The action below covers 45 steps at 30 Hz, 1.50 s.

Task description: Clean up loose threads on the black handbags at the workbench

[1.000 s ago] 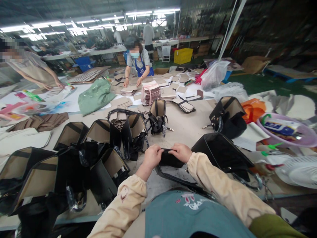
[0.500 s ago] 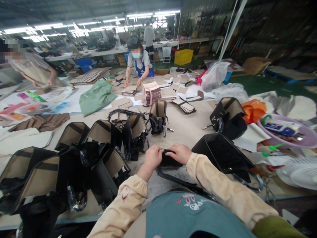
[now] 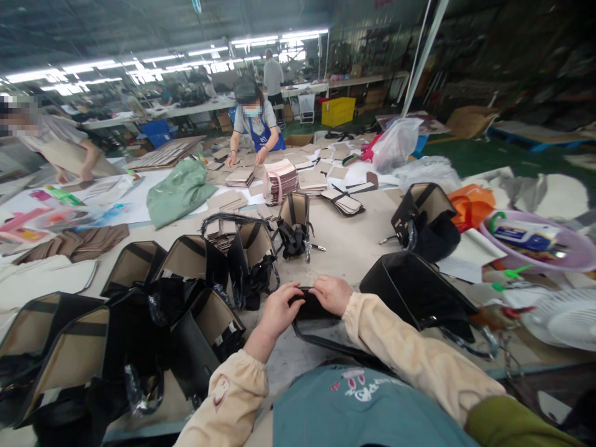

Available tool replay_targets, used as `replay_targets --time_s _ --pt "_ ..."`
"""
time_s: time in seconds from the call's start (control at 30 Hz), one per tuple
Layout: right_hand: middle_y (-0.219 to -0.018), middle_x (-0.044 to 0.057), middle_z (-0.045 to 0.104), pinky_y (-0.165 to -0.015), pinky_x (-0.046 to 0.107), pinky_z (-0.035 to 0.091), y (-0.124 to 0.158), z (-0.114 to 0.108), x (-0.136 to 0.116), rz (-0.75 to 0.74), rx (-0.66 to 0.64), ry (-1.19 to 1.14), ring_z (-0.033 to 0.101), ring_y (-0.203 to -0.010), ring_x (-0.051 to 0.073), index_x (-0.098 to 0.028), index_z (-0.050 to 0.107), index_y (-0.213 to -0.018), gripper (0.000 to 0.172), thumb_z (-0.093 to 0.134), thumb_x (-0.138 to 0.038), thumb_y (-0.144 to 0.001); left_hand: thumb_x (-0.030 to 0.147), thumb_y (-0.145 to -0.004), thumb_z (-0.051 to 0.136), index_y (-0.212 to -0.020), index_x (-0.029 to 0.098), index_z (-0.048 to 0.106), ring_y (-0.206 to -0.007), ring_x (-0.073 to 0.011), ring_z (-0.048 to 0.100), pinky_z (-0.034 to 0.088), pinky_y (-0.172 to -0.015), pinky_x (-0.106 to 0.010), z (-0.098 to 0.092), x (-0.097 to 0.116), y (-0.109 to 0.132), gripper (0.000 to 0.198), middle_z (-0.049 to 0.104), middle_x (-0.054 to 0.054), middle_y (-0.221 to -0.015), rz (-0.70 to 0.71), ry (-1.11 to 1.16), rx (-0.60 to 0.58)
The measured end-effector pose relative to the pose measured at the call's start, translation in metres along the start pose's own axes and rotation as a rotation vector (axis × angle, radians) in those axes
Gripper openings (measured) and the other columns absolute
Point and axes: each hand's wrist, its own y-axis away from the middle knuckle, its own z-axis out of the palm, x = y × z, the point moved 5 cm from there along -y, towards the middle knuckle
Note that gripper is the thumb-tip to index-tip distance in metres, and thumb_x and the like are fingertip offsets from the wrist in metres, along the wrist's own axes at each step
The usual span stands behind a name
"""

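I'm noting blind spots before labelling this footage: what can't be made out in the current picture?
All in the head view:
Black piece: part of its top edge is hidden behind the right hand; its underside is turned out of sight.
Leftmost open bag: cut off by the left edge.
White fan: cut off by the right edge.
Blue apron: its lettering is too small and blurred to read.

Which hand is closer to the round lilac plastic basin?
Right. The bare right hand, left of the basin, holds a black piece; the bare left hand is farther left, at the same piece.
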Motion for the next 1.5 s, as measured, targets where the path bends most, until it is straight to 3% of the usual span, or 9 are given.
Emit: replay_targets --time_s 0.17,0.37,0.53,0.73,0.9,1.1,1.27,1.37,1.5 --pt "-0.079 0.005 0.062 -0.06 0.026 0.039 0.001 -0.001 -0.003 0.086 -0.059 0.038 0.055 -0.07 0.015 -0.019 0.064 -0.075 0.029 0.042 -0.033 -0.089 0.006 -0.064 0.055 -0.106 0.02 0.047 -0.12 -0.0221 0.046 0.04 -0.101 -0.04 -0.008 -0.001 0.009 0.045 0.046 -0.009 -0.131 -0.164 -0.125 -0.024" --pt "-0.078 0.007 0.062 -0.06 0.027 0.04 0.008 0.004 -0.007 0.114 -0.078 0.068 0.056 -0.07 0.016 -0.019 0.063 -0.077 0.03 0.04 -0.034 -0.089 0.025 -0.07 0.064 -0.091 0.019 0.056 -0.11 -0.0266 0.049 0.041 -0.094 -0.043 -0.018 0.014 0.01 0.024 0.05 -0.011 -0.12 -0.221 -0.415 0.062" --pt "-0.079 0.007 0.062 -0.062 0.028 0.04 0.009 0.006 -0.008 0.096 -0.066 0.066 0.056 -0.071 0.016 -0.018 0.063 -0.078 0.028 0.041 -0.032 -0.089 0.042 -0.07 0.065 -0.077 0.019 0.066 -0.1 -0.0282 0.05 0.034 -0.095 -0.05 -0.015 0.024 0.0 0.024 0.057 -0.01 -0.106 -0.193 -0.611 0.112" --pt "-0.081 0.007 0.062 -0.062 0.027 0.04 0.01 0.002 -0.006 0.102 -0.054 0.048 0.055 -0.071 0.016 -0.018 0.062 -0.079 0.027 0.041 -0.033 -0.089 0.022 -0.076 0.058 -0.068 0.019 0.066 -0.087 -0.0203 0.053 0.042 -0.086 -0.039 -0.008 0.01 -0.008 0.012 0.06 -0.006 -0.093 -0.128 -0.495 0.031" --pt "-0.081 0.006 0.061 -0.063 0.028 0.041 0.009 0.002 -0.002 0.117 -0.056 0.035 0.056 -0.075 0.017 -0.019 0.062 -0.078 0.028 0.041 -0.034 -0.089 0.016 -0.077 0.055 -0.067 0.019 0.06 -0.099 -0.0196 0.052 0.043 -0.088 -0.034 -0.015 0.006 0.006 0.011 0.057 -0.006 -0.104 -0.017 -0.31 0.002" --pt "-0.082 0.006 0.062 -0.063 0.028 0.041 0.007 0.004 -0.001 0.103 -0.056 0.033 0.056 -0.075 0.016 -0.019 0.061 -0.078 0.028 0.04 -0.033 -0.09 0.018 -0.077 0.053 -0.077 0.02 0.059 -0.09 -0.0166 0.058 0.047 -0.079 -0.029 -0.014 0.002 0.01 0.007 0.058 -0.004 -0.105 -0.182 -0.327 0.006" --pt "-0.082 0.005 0.062 -0.062 0.028 0.04 0.007 0.002 -0.002 0.113 -0.065 0.016 0.056 -0.074 0.016 -0.019 0.061 -0.078 0.027 0.04 -0.033 -0.089 0.036 -0.074 0.064 -0.096 0.024 0.063 -0.087 -0.0166 0.058 0.045 -0.077 -0.027 -0.011 0.002 -0.001 0.026 0.061 -0.002 -0.096 -0.188 -0.402 -0.013" --pt "-0.082 0.005 0.061 -0.062 0.028 0.04 0.007 0.001 -0.002 0.108 -0.063 0.009 0.055 -0.074 0.016 -0.019 0.061 -0.078 0.027 0.04 -0.033 -0.089 0.043 -0.071 0.066 -0.089 0.023 0.067 -0.085 -0.0166 0.057 0.044 -0.076 -0.027 -0.012 0.0 -0.005 0.027 0.06 -0.003 -0.09 -0.18 -0.432 -0.023" --pt "-0.081 0.005 0.061 -0.062 0.027 0.039 0.007 0.0 -0.003 0.098 -0.053 -0.006 0.054 -0.071 0.016 -0.019 0.061 -0.076 0.027 0.041 -0.031 -0.089 0.032 -0.076 0.062 -0.071 0.02 0.066 -0.083 -0.0149 0.057 0.044 -0.077 -0.027 -0.011 -0.004 -0.008 0.014 0.06 -0.002 -0.086 -0.139 -0.375 0.006"
